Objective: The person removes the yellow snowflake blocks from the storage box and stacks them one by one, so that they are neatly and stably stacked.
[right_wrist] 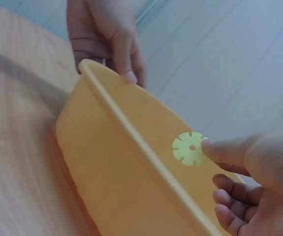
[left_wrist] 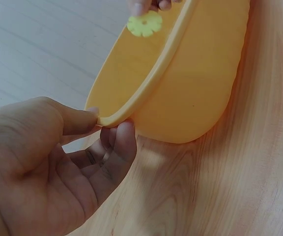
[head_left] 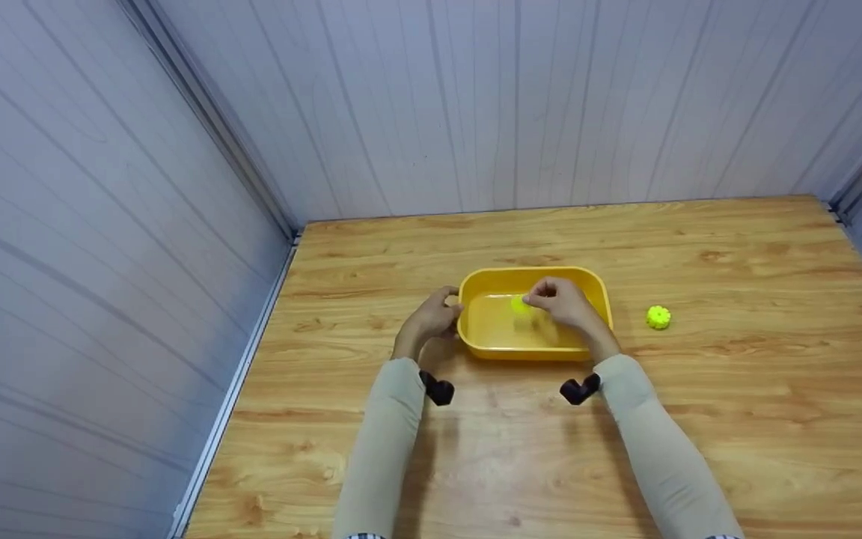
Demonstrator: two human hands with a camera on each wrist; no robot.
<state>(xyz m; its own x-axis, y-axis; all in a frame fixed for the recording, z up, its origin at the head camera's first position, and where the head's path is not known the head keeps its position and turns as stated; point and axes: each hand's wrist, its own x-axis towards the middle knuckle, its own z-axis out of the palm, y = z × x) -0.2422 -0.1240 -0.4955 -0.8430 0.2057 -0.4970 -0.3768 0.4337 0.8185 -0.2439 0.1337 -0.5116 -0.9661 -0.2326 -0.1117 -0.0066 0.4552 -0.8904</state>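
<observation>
A yellow plastic tub [head_left: 536, 354] with rounded corners stands on the wooden table. My left hand [head_left: 431, 318] pinches its left rim; in the left wrist view the thumb [left_wrist: 77, 120] lies on the inner side and the fingers curl under the lip. Over the tub's inside, my right hand [head_left: 564, 303] pinches a flat yellow-green notched disc [right_wrist: 188, 149] at its edge between thumb and finger. The disc is flower-shaped, with slots round the rim and a small hole in the middle.
A yellow-green stack of notched discs [head_left: 658, 317] lies on the table [head_left: 506, 449], right of the tub. Pale panelled walls [head_left: 416, 105] border the table at the back and left. A black wrist camera [head_left: 437, 388] juts from the left sleeve, another from the right.
</observation>
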